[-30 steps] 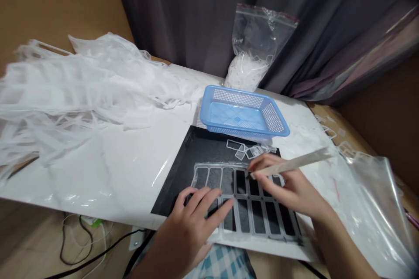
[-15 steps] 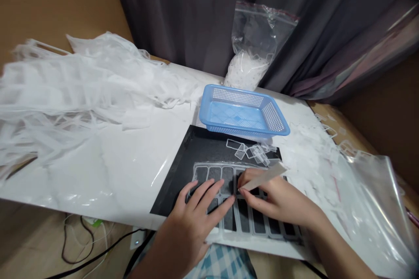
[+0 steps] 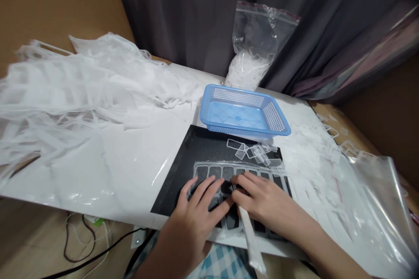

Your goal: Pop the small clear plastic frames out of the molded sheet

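A translucent plastic sheet (image 3: 215,169) with rows of rounded rectangular openings lies on a black mat (image 3: 176,183). My left hand (image 3: 193,209) rests flat on the sheet's left part, fingers spread. My right hand (image 3: 258,194) is closed around a slim white-wrapped stick-like tool (image 3: 250,242). The tool's long end points down toward me, past the table's front edge. Its working tip is hidden under my fingers, near the middle of the sheet, close to my left thumb. Small loose clear rectangular frames (image 3: 257,153) lie on the mat just beyond the sheet.
Behind the mat stands a blue plastic basket (image 3: 245,130). A zip bag (image 3: 248,67) of white pieces leans against the dark curtain (image 3: 190,22). White translucent strips (image 3: 98,83) are heaped at left. Plastic scraps and a clear sheet (image 3: 376,200) cover the right side.
The tool in my right hand has swung from pointing up and right to pointing down toward me. My right hand has shifted slightly left; my left hand has stayed in place.
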Demonstrator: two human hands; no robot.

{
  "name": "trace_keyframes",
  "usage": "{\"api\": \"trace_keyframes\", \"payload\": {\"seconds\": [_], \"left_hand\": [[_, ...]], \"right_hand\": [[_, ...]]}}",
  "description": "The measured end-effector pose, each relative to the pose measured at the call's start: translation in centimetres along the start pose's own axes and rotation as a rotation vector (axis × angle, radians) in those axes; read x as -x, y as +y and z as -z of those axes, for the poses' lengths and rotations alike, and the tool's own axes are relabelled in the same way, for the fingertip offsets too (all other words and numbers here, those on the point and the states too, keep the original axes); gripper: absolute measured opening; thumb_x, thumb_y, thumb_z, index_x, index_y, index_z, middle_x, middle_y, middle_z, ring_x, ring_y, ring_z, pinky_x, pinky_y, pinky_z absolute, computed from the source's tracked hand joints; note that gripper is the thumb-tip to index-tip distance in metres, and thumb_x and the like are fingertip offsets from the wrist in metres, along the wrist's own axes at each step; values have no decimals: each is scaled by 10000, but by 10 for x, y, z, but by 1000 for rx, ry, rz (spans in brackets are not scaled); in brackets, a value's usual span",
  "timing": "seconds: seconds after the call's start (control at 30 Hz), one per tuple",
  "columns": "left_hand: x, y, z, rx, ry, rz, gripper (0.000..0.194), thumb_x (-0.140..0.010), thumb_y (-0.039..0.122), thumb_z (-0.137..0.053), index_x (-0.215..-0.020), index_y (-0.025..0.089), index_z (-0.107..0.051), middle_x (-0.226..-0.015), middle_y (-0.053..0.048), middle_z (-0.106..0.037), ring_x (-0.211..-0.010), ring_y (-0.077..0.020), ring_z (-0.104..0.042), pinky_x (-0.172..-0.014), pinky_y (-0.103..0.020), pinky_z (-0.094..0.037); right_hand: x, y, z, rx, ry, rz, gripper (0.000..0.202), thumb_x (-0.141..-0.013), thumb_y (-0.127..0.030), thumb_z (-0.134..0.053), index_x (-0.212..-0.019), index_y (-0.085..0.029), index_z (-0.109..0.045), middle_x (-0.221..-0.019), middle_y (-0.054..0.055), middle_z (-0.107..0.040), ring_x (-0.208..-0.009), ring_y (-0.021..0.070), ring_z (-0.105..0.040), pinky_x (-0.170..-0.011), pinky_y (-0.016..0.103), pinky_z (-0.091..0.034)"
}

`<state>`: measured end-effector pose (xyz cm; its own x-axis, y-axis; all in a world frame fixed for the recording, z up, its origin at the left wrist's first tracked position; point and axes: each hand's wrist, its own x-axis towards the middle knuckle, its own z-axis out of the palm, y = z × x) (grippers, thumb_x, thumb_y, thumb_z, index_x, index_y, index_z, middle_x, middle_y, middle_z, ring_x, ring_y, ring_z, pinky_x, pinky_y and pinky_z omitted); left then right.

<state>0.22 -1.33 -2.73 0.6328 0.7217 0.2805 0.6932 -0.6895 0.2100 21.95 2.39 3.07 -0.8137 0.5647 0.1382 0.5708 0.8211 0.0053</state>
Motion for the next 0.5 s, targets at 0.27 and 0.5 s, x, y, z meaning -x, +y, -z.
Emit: {"api": "trace_keyframes", "payload": {"seconds": [0.27,0.5], "left_hand": [[-2,1,0,14,32,13,617,-809,381,-665,-1394,332,-474,-1486,-51,-463,-1354,-282,-392,-1129,-497,-128],[-3,2,3,11,33,15,684,-765,314,-688,-1409,353,-460,-1468,-50,-480,-1355,-283,-404,-1121,-496,-136]], "right_hand": [[1,0,-2,-48,-4,-61,101,-892,-80,-575,-844,-167,-552,-978,87,-594,-788,211,-557,-641,326,-494],[5,19,15,-552,-150,-267,152,-975,-141,-487,-831,-182,-511,-882,13,-524,-748,133,-537,-683,261,-464]]}}
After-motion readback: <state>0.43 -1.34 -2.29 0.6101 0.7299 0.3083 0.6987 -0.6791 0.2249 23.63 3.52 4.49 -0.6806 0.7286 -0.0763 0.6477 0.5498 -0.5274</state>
